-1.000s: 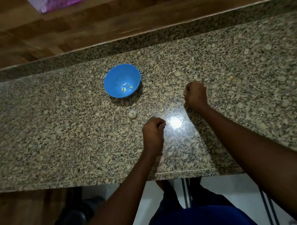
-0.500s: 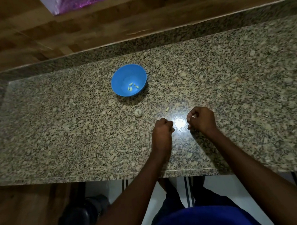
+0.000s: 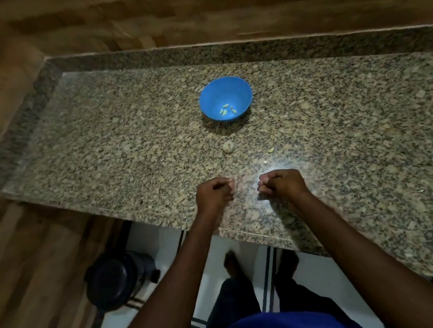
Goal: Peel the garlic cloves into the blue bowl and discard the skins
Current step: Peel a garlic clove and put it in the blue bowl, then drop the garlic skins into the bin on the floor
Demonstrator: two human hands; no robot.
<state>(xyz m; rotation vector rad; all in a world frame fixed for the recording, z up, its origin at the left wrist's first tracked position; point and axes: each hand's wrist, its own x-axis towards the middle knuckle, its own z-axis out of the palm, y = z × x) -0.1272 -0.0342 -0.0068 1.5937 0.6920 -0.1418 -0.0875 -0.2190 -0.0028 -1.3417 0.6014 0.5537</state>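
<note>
Right hand (image 3: 281, 184) now beside left hand (image 3: 215, 195)

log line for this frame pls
left hand: fingers curled, contents unclear | right hand: same | blue bowl: peeled cloves inside | countertop: garlic piece, loose clove

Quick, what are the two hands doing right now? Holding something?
Left hand: fingers curled; whether it holds anything cannot be told.
Right hand: fingers curled; whether it holds anything cannot be told.
</note>
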